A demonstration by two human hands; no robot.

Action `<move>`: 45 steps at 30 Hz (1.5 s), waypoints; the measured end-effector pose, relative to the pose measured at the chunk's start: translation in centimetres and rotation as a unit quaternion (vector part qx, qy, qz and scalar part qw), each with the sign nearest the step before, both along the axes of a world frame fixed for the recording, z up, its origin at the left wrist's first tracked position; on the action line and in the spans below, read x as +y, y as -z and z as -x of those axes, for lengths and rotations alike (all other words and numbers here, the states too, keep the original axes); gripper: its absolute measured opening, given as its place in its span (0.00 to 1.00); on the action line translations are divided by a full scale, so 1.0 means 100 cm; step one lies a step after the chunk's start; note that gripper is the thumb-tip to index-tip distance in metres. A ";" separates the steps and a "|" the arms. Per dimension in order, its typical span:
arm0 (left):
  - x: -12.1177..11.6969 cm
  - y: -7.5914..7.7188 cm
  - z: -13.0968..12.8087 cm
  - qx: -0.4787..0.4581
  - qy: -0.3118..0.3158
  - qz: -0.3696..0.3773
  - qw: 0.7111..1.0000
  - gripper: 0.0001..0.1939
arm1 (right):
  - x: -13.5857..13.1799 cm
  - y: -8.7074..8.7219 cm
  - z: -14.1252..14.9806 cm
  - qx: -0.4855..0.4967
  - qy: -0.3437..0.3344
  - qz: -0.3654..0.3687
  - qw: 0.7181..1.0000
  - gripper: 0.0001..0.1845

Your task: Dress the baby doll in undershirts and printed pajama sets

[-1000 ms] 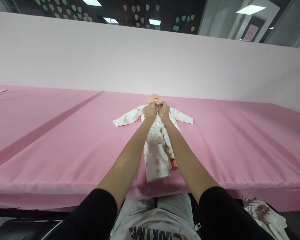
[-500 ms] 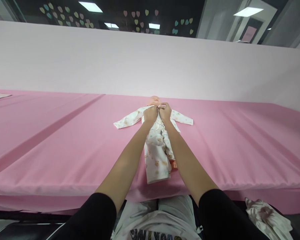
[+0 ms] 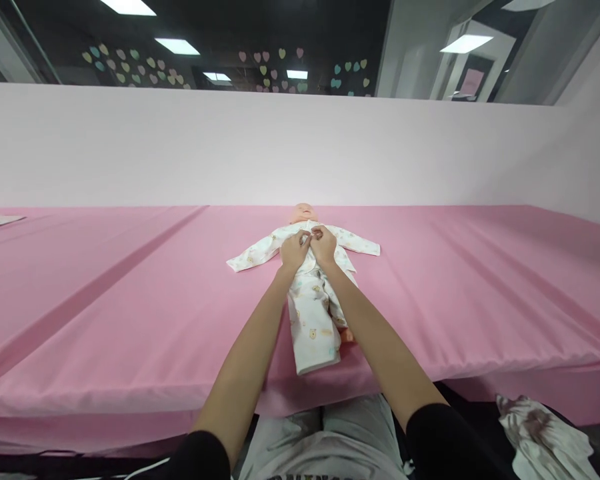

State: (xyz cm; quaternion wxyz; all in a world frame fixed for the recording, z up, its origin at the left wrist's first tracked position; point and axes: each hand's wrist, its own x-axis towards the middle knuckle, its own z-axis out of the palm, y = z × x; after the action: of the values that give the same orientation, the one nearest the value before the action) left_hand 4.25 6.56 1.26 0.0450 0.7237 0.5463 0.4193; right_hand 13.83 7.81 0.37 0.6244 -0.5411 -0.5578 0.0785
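A baby doll (image 3: 304, 213) lies on its back, its head toward the wall. It wears a white baby top (image 3: 261, 251) with a small print, both sleeves spread out to the sides, and matching trousers (image 3: 312, 337). One bare doll foot (image 3: 347, 335) shows beside the right trouser leg, while the left leg's end covers any foot. My left hand (image 3: 295, 250) and my right hand (image 3: 323, 246) meet over the chest, fingers pinched on the front of the top. The fingers hide the exact spot they grip.
A pink padded mat (image 3: 145, 300) spans the surface, its front edge close to my lap. Behind it rises a white wall (image 3: 260, 147) below dark glass with heart stickers. Stained white cloth (image 3: 547, 433) lies at lower right. Flat printed material (image 3: 0, 219) rests at far left.
Both hands have moved down from the neckline to the chest of the top, still pinching. The camera view has tilted up slightly.
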 end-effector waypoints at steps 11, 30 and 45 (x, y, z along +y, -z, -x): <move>0.005 0.006 0.004 -0.061 0.007 -0.004 0.998 0.17 | -0.004 0.001 0.002 0.014 -0.030 -0.024 0.999 0.13; -0.008 0.000 0.002 -0.013 -0.024 -0.006 1.000 0.14 | -0.015 -0.006 0.008 0.045 0.026 -0.006 0.999 0.07; -0.005 0.003 0.002 -0.004 -0.026 0.006 1.000 0.15 | -0.006 -0.001 0.007 0.058 -0.007 -0.038 0.998 0.14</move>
State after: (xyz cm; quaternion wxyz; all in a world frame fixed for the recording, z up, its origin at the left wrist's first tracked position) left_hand 4.04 6.08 0.93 0.0403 0.7073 0.5674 0.4196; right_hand 13.17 7.19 0.51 0.6752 -0.5074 -0.5273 0.0927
